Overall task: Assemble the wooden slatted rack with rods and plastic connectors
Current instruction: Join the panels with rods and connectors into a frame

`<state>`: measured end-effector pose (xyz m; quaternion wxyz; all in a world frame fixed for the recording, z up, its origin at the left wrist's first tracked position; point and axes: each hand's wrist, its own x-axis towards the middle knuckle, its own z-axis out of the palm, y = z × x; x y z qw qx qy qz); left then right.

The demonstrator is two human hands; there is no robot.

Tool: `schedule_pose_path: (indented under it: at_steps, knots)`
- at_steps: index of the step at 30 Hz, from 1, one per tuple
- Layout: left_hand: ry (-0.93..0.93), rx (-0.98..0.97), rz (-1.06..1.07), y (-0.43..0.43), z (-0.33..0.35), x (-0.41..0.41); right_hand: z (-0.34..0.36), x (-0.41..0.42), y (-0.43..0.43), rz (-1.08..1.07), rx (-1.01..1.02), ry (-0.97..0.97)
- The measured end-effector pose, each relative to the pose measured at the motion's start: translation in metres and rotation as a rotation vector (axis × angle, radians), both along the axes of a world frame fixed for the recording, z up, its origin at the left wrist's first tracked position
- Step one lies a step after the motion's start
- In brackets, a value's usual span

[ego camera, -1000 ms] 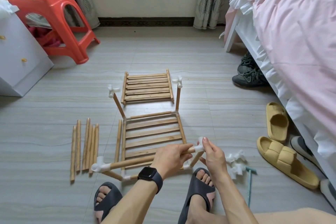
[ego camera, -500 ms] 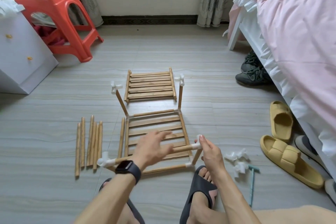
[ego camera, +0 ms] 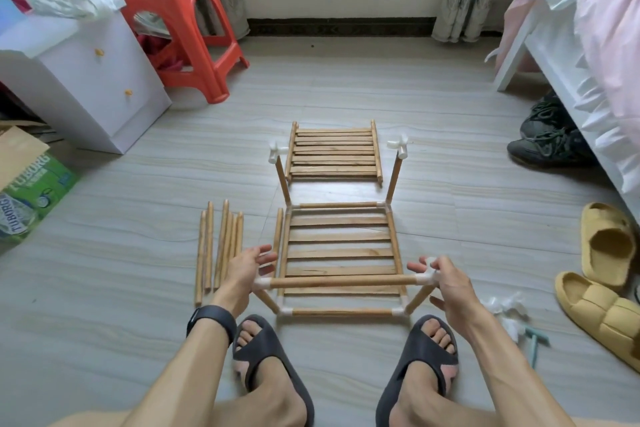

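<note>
A partly built rack [ego camera: 339,253] lies on the floor between my feet, a slatted wooden panel framed by rods and white connectors. Two upright rods at its far corners carry white connectors [ego camera: 277,151] [ego camera: 398,146]. A raised front rod [ego camera: 343,281] spans two near corner connectors. My left hand [ego camera: 249,270] is at the rod's left connector [ego camera: 261,284] with its fingers spread and straight. My right hand [ego camera: 446,282] pinches the right connector [ego camera: 429,274]. A second slatted panel [ego camera: 334,152] lies flat beyond the rack.
Several loose rods [ego camera: 218,246] lie left of the rack. Spare white connectors [ego camera: 505,308] and a small teal mallet [ego camera: 535,343] sit at right. Yellow slippers [ego camera: 602,274], dark shoes [ego camera: 543,139] and a bed [ego camera: 588,45] line the right; a red stool [ego camera: 194,45], white cabinet [ego camera: 86,80] and cardboard box [ego camera: 31,184] stand at left.
My left hand let go of the rod's middle and slid out to its left end, fingers spread. The front rod now sits level between both corner connectors. My right hand stays on the right connector.
</note>
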<state>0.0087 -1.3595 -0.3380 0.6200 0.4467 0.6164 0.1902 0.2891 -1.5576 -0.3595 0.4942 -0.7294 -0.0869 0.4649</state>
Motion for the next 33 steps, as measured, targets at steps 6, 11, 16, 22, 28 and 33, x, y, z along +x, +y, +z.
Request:
schedule_pose_path:
  at_steps: [6,11,16,22,28,33]
  knots:
    - [0.121,0.038,-0.080,0.012,-0.004,0.007,-0.008,-0.017,-0.005,-0.022,0.026,-0.048]
    - [0.158,0.048,-0.107,0.019,-0.017,0.008,-0.008,-0.020,0.001,-0.085,0.018,-0.038]
    - [0.195,0.047,-0.100,0.027,-0.017,0.008,-0.013,-0.033,-0.001,-0.177,0.029,-0.060]
    - [0.228,0.085,-0.128,0.022,-0.010,0.010,-0.008,-0.033,0.001,-0.152,0.007,-0.118]
    - [0.149,0.087,-0.158,-0.003,0.002,0.025,0.006,-0.011,-0.004,-0.202,-0.041,-0.172]
    - [0.213,0.216,-0.228,-0.017,0.009,0.036,0.023,-0.003,-0.016,-0.132,-0.126,-0.385]
